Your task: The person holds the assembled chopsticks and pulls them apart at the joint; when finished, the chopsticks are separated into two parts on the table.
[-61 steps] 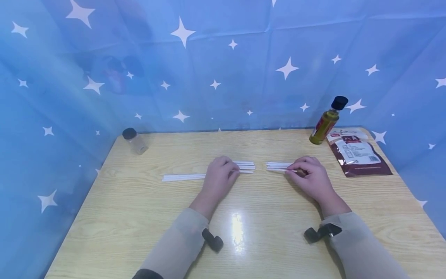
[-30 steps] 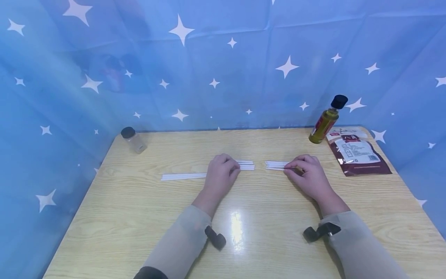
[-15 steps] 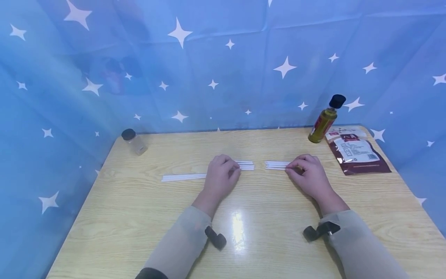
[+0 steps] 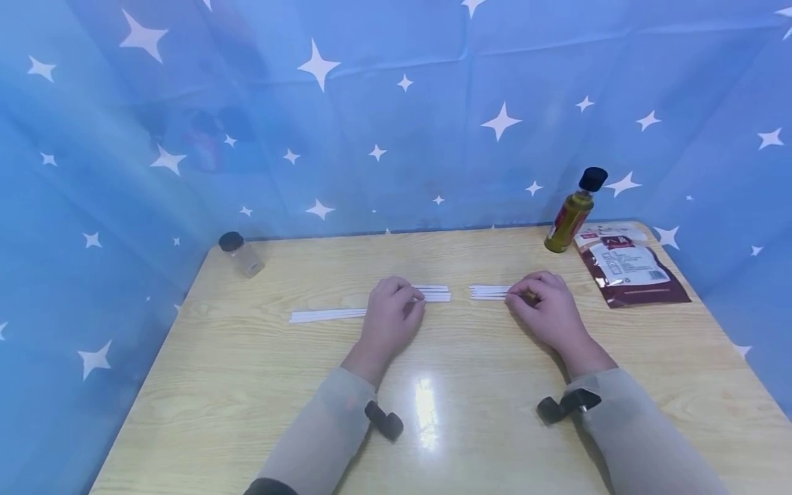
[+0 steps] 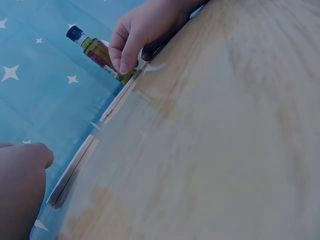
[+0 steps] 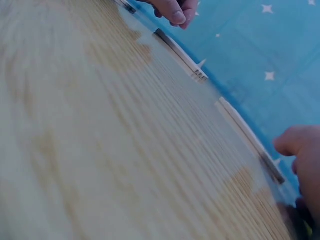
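"While the left hand (image 4: pixel 388 315) curls at the middle sticks (image 4: pixel 438 298), at its two o'clock, does it grasp them?"

"Can't tell; same for the right hand (image 4: pixel 549 309), with the right-end sticks (image 4: pixel 489 289) at its nine."

"And farther?"

"Other sticks (image 4: pixel 328 315) at the left hand's nine, a bottle (image 4: pixel 566 225) at the right's one, a pouch (image 4: pixel 631 268) at its two."

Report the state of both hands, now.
Left hand: fingers bent at the middle white sticks; cannot tell whether it grips them.
Right hand: fingers bent at the right-side white sticks; cannot tell whether it grips them.
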{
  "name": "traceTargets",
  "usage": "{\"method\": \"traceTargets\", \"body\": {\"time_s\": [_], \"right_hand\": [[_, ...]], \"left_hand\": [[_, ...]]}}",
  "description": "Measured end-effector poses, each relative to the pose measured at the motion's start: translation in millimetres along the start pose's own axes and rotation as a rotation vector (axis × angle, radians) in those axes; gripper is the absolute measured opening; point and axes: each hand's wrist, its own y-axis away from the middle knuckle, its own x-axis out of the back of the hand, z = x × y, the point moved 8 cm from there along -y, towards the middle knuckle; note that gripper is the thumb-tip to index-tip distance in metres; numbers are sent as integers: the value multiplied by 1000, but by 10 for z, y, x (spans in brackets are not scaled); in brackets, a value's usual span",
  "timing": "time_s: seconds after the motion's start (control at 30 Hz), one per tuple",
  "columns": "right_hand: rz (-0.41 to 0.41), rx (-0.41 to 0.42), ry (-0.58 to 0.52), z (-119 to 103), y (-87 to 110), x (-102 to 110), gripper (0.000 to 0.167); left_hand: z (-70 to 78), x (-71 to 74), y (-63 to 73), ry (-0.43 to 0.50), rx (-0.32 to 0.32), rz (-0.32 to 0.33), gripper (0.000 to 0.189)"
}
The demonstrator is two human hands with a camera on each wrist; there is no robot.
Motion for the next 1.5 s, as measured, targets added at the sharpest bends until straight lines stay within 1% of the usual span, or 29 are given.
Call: {"method": "traceTargets", "body": {"time_s": [0.13, 0.27, 0.33, 0.53, 0.63, 0.77, 0.97, 1.03, 1.07, 1.17, 1.3, 1.4, 1.5], "right_hand": [[23, 19, -7, -17, -7, 1, 13], [42, 40, 0, -54, -1, -11, 20], [40, 51, 1, -82, 3, -31, 19], [27, 65, 5, -159, 11, -80, 16], [19, 57, 20, -167, 14, -91, 15], [11, 64, 29, -197, 15, -99, 15], [4, 104, 24, -288, 15, -144, 14], [1, 111, 17, -318, 15, -168, 13], [0, 114, 12, -333, 14, -179, 12], [-8, 126, 7, -379, 6, -219, 11], [19, 185, -2, -471, -8, -267, 11], [41, 230, -19, -552, -10, -317, 11], [37, 262, -41, -655, -3, -390, 10]], "left_hand": [[9, 33, 33, -7, -26, 15, 5], [5, 83, 69, -35, -41, 5, 5], [-3, 123, 85, -45, -48, 4, 5], [-59, 254, 144, -60, -40, -4, 6], [-96, 308, 177, -62, -26, -11, 7], [-152, 346, 219, -69, 4, -33, 9], [-203, 380, 250, -99, 72, -95, 12], [-215, 400, 261, -107, 90, -106, 11], [-220, 415, 266, -109, 91, -104, 11], [-232, 481, 285, -106, 70, -71, 8], [-269, 570, 312, -93, 44, -32, 6], [-314, 612, 338, -98, 48, -33, 7], [-359, 659, 376, -113, 62, -40, 5]]}}
